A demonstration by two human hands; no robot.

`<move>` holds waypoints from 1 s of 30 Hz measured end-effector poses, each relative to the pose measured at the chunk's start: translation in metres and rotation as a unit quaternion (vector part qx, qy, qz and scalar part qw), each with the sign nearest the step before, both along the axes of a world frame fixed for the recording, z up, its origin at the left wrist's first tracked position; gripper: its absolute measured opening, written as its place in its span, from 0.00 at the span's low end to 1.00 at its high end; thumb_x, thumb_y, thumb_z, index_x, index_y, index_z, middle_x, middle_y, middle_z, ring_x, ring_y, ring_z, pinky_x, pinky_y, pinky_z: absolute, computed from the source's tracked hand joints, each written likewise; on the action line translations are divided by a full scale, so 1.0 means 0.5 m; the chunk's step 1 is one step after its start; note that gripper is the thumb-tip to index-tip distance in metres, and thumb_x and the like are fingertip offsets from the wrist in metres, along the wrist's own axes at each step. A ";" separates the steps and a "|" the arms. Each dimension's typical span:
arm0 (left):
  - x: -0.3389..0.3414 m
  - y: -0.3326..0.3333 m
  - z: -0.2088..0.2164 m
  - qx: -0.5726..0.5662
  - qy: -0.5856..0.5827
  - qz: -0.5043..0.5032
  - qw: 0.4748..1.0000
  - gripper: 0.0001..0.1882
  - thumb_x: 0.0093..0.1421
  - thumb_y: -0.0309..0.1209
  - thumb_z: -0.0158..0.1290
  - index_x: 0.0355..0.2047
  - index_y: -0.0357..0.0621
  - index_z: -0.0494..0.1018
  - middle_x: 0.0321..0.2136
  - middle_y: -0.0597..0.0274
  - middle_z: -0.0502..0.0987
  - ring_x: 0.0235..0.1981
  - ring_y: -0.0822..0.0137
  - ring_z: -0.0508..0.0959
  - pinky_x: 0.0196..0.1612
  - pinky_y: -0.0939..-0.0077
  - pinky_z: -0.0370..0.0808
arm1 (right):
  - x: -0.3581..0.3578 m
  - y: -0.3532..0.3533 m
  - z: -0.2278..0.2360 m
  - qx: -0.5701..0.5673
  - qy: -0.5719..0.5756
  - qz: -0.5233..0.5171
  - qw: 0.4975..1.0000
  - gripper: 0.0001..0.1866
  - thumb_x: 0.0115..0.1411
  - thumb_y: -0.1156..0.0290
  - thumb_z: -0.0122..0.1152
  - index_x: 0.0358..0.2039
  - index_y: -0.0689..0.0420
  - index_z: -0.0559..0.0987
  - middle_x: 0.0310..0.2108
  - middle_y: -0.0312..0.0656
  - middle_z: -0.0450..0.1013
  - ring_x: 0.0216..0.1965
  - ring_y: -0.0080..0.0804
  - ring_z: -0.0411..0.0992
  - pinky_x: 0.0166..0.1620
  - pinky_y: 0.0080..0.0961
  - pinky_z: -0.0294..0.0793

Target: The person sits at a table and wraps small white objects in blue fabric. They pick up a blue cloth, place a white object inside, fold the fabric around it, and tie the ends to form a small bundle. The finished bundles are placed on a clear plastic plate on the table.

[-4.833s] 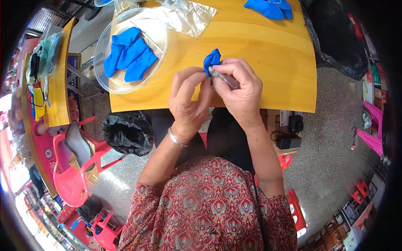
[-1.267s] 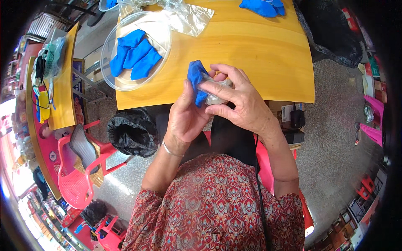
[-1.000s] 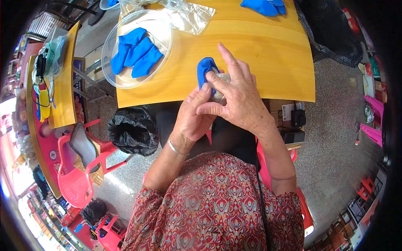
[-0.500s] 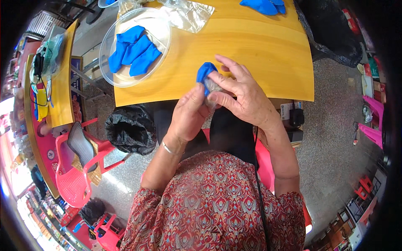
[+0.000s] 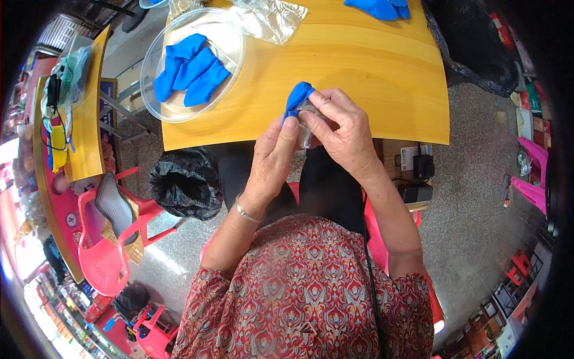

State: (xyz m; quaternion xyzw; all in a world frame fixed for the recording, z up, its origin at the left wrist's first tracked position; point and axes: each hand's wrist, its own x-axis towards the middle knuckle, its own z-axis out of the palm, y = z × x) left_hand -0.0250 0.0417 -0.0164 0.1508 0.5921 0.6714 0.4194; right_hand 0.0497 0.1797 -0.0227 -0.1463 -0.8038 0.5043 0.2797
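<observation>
Over the table's near edge, both my hands work on one small blue sock-like cloth piece (image 5: 299, 93) with crinkled clear plastic (image 5: 308, 109) against its lower side. My left hand (image 5: 272, 158) grips its lower left part between thumb and fingers. From the other side my right hand (image 5: 348, 133) pinches the cloth and plastic with thumb and forefinger; its other fingers are curled in. Whether the plastic lies inside the cloth or around it, I cannot tell. Several similar blue pieces (image 5: 197, 72) lie in a round clear plastic tub (image 5: 145, 90) at the far left of the table.
Clear plastic bags (image 5: 272, 21) lie by the tub on the yellow table (image 5: 359, 66). More blue cloth (image 5: 378, 7) is at the far edge. A black bag-lined bin (image 5: 186, 185) stands below left, a black bag (image 5: 472, 48) at the far right. A pink chair (image 5: 104, 263) is left.
My right hand's fingers have curled in and closed on the cloth and plastic, where some were stretched out before. The blue piece has tilted slightly to the right and upward.
</observation>
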 end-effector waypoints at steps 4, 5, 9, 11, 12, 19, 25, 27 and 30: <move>0.005 0.033 -0.010 -0.026 0.091 0.109 0.989 0.14 0.68 0.37 0.51 0.43 0.38 0.71 0.32 0.68 0.75 0.27 0.82 0.70 0.30 0.84 0.69 | -0.010 0.008 -0.018 0.033 0.007 -0.026 0.999 0.17 0.52 0.75 0.67 0.44 0.64 0.78 0.33 0.49 0.74 0.33 0.44 0.76 0.36 0.32 0.75; 0.002 0.034 -0.012 -0.072 0.146 0.103 0.981 0.12 0.66 0.34 0.52 0.43 0.38 0.71 0.32 0.66 0.75 0.26 0.80 0.70 0.29 0.83 0.69 | -0.012 0.010 -0.019 0.034 -0.002 -0.035 0.999 0.17 0.52 0.75 0.66 0.44 0.64 0.78 0.32 0.49 0.74 0.33 0.45 0.76 0.36 0.33 0.75; -0.035 0.029 -0.016 -0.190 0.436 0.071 0.877 0.11 0.59 0.25 0.58 0.42 0.39 0.72 0.33 0.60 0.75 0.21 0.74 0.71 0.25 0.78 0.70 | -0.024 0.023 -0.024 0.075 -0.036 -0.068 0.994 0.17 0.52 0.75 0.65 0.43 0.63 0.78 0.31 0.50 0.73 0.33 0.47 0.75 0.36 0.36 0.75; -0.050 0.034 -0.013 -0.188 0.530 0.069 0.824 0.15 0.54 0.22 0.60 0.43 0.41 0.74 0.36 0.55 0.74 0.22 0.68 0.72 0.26 0.76 0.71 | -0.030 0.029 -0.022 0.097 -0.055 -0.068 0.991 0.17 0.52 0.74 0.64 0.43 0.63 0.77 0.31 0.51 0.73 0.33 0.49 0.74 0.36 0.38 0.74; -0.056 0.039 -0.009 -0.166 0.561 0.073 0.808 0.15 0.54 0.21 0.60 0.43 0.41 0.74 0.37 0.55 0.74 0.24 0.67 0.73 0.28 0.75 0.72 | -0.031 0.033 -0.019 0.099 -0.067 -0.064 0.991 0.17 0.52 0.74 0.64 0.44 0.62 0.77 0.31 0.51 0.73 0.34 0.49 0.74 0.37 0.38 0.74; -0.114 0.060 -0.027 -0.075 0.626 0.038 0.775 0.14 0.52 0.18 0.60 0.40 0.44 0.79 0.41 0.54 0.75 0.34 0.64 0.76 0.37 0.76 0.74 | -0.038 0.041 -0.025 0.136 -0.081 -0.075 0.985 0.18 0.52 0.72 0.65 0.45 0.58 0.76 0.36 0.49 0.71 0.36 0.48 0.74 0.38 0.38 0.75; -0.107 0.039 -0.056 -0.054 0.390 0.096 0.914 0.06 0.58 0.18 0.57 0.36 0.35 0.78 0.41 0.62 0.74 0.37 0.76 0.75 0.39 0.85 0.73 | -0.040 0.026 -0.040 0.167 0.006 -0.083 0.982 0.23 0.48 0.69 0.71 0.45 0.54 0.76 0.46 0.46 0.68 0.40 0.45 0.73 0.43 0.36 0.76; -0.104 0.047 -0.048 -0.065 0.407 0.109 0.905 0.07 0.54 0.19 0.58 0.35 0.37 0.79 0.38 0.58 0.76 0.36 0.68 0.76 0.38 0.77 0.74 | -0.034 0.027 -0.033 0.222 0.010 -0.055 0.973 0.26 0.45 0.67 0.73 0.47 0.53 0.76 0.50 0.47 0.67 0.45 0.45 0.71 0.46 0.36 0.75; -0.111 0.041 -0.058 -0.086 0.450 0.117 0.881 0.08 0.52 0.20 0.60 0.34 0.38 0.79 0.37 0.56 0.77 0.36 0.63 0.76 0.38 0.73 0.74 | -0.026 0.028 -0.019 0.261 -0.013 -0.008 0.965 0.30 0.42 0.65 0.74 0.48 0.54 0.76 0.53 0.47 0.65 0.49 0.46 0.68 0.50 0.35 0.73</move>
